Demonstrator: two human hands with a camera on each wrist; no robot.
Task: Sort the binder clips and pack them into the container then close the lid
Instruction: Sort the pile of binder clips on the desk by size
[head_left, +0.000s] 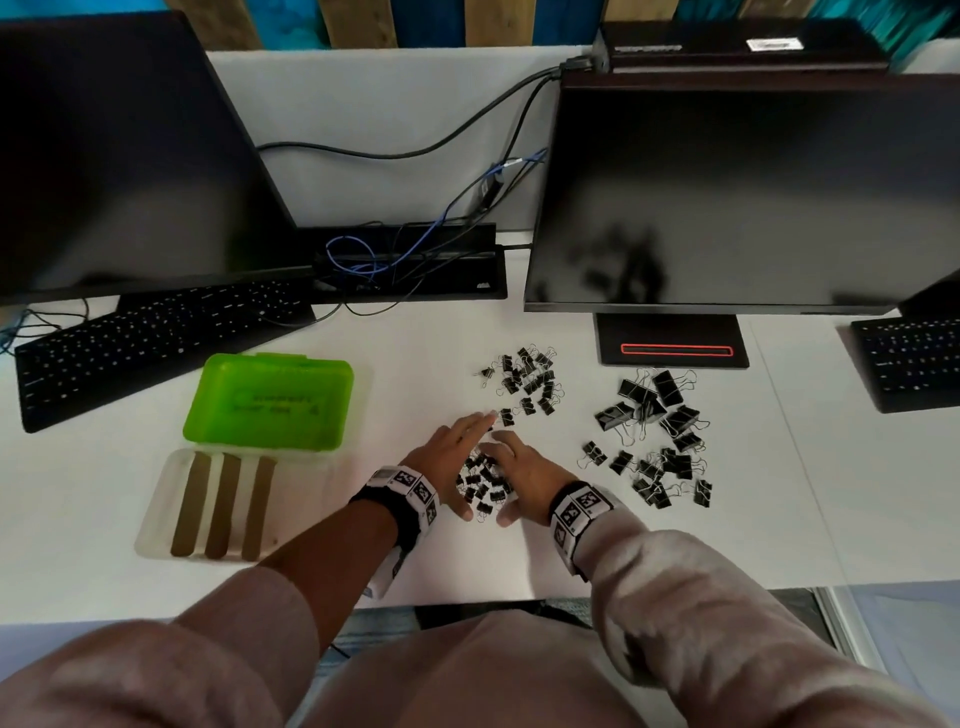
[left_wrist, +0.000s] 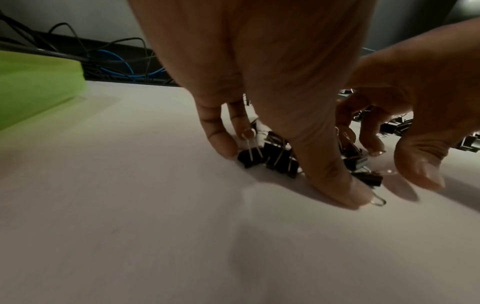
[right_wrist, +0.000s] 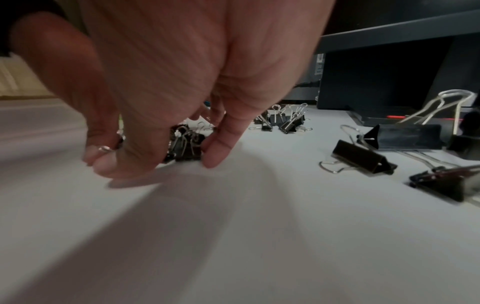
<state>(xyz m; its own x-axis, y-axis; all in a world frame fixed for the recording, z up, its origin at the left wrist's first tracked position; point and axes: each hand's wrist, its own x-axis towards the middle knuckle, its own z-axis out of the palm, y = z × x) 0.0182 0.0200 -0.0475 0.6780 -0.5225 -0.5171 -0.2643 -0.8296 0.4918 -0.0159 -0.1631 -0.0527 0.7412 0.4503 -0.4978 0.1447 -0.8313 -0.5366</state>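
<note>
**Two hands cupped around a heap of small binder clips on a white bench**

A white bench (head_left: 519, 545) carries two dark monitors, one at the left (head_left: 119, 156) and one at the right (head_left: 737, 192), a black keyboard (head_left: 156, 338) and a tangle of cables (head_left: 395, 254) at the back. At the near left lies the clear container (head_left: 161, 499), its three brown dividers (head_left: 223, 506) running front to back. Its green lid (head_left: 270, 400) lies open behind it, on the bench.

The binder clips lie in three groups. Small clips (head_left: 527, 379) are scattered near the bench's middle. Large and medium clips (head_left: 654, 431) lie well to the right, apart from the others. A third heap of small clips (head_left: 483, 480) sits between the two hands.

The left hand (head_left: 457, 457) bounds this heap on its left side, fingers (left_wrist: 221, 139) extended and lightly bent, the tips down on the bench against the clips. The right hand (head_left: 524, 475) bounds it on the right, fingers (right_wrist: 221, 144) curved down, the tips touching the outer clips. Neither hand lifts a clip; both press against the heap from opposite sides, and all clips in view lie outside the container.
</note>
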